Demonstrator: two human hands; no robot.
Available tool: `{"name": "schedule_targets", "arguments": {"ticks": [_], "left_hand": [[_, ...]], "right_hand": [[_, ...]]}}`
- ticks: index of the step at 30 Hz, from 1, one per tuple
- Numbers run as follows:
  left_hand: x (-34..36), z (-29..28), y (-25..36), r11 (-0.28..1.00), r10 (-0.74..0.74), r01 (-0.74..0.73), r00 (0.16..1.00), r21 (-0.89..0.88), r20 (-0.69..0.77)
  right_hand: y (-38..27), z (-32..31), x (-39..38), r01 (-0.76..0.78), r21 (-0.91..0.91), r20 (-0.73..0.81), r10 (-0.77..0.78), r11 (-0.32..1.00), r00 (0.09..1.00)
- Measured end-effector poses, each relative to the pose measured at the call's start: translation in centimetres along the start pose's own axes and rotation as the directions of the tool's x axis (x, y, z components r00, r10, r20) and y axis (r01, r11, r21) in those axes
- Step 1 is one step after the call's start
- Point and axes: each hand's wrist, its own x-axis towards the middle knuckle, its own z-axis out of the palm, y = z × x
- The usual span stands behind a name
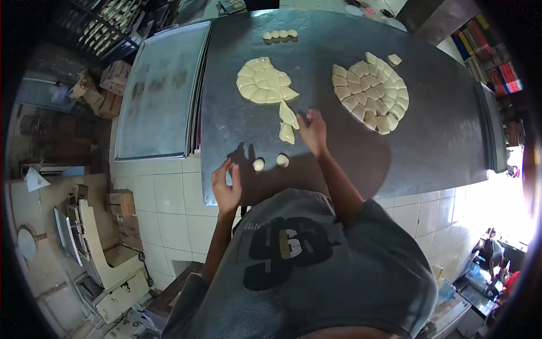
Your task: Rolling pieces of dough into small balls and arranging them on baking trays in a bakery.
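My left hand point(227, 191) hovers over the near left edge of the metal table, thumb and fingers apart, left of two small round dough balls: one ball point(258, 164) and a second ball point(283, 160). My right hand point(313, 131) is farther forward, its fingers bent and apart, just right of a narrow strip of cut dough point(288, 115). Whether it touches the strip I cannot tell. A loose dough piece point(286, 133) lies below that strip. Beyond is a pale yellow round of dough point(261, 82), scored into pieces. No dough shows in either hand.
A larger, darker cut dough round point(370, 90) lies on the table point(440, 124) to the right, one loose piece point(394, 59) beside it. A row of dough balls point(280, 35) sits at the far side. Stacked metal trays point(161, 96) adjoin the table's left.
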Motion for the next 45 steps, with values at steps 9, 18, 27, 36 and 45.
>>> {"name": "schedule_targets", "arguments": {"ticks": [9,18,27,36,45], "left_hand": [[8.3,18.5,4.1,0.982,-0.163,0.188,0.905,-0.027,0.394],[-2.5,3.4,6.9,0.539,-0.086,0.602,0.736,-0.590,0.672],[-2.7,6.2,8.0,0.937,0.225,-0.080,0.881,-0.339,0.416],[2.4,6.9,10.7,0.967,0.054,-0.240,0.513,0.082,0.857],[2.5,0.1,10.4,0.697,0.592,-0.635,0.246,-0.334,0.768]], "right_hand": [[3.3,2.7,7.4,0.389,0.133,0.345,-0.411,0.911,0.844],[-0.6,-8.3,-1.6,-0.122,0.549,0.618,-0.303,0.827,0.726],[-4.4,-12.6,-7.8,-0.260,0.324,0.715,-0.055,0.910,0.697],[-7.0,-9.3,-8.4,-0.315,0.283,0.530,0.126,0.906,0.839],[-7.2,-15.9,-5.6,-0.236,0.033,0.979,-0.080,0.971,-0.190]]}}
